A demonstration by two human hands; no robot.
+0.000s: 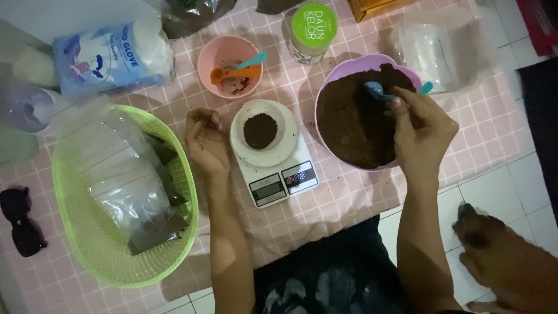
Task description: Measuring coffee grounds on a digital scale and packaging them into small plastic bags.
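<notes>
Brown powder (354, 125) fills the purple bowl (349, 67) at the centre right of the frame. Your right hand (421, 131) is over that bowl, its fingers closed on a blue spoon (375, 88) whose scoop lies on the powder near the bowl's upper rim.

Item: white kitchen scale (279, 174), centre of the frame, just beside the purple bowl on its left. A white dish (263, 132) sits on its platform with a small mound of the same brown stuff in the middle.

Item: your left hand (206, 139), just left of the scale, palm up and fingers loosely curled, holding nothing.

Item: green mesh basket (75, 232), lower left, near your left hand. It holds clear plastic bags (122, 186) and dark packets.

Item: pink bowl (224, 52), upper centre, above the scale, with an orange spoon (224, 74) and a teal-handled spoon (253, 59) lying in it.

Item: jar with a green lid (314, 26), top centre, between the pink bowl and the purple bowl.

Item: blue and white packet (107, 58), upper left.

Item: black sunglasses (20, 224), far left edge, well apart from the basket's contents.

Item: pink chequered cloth (349, 197) under everything.

Item: brown dog (500, 256), lower right, on the white tiles beside your right forearm.
</notes>
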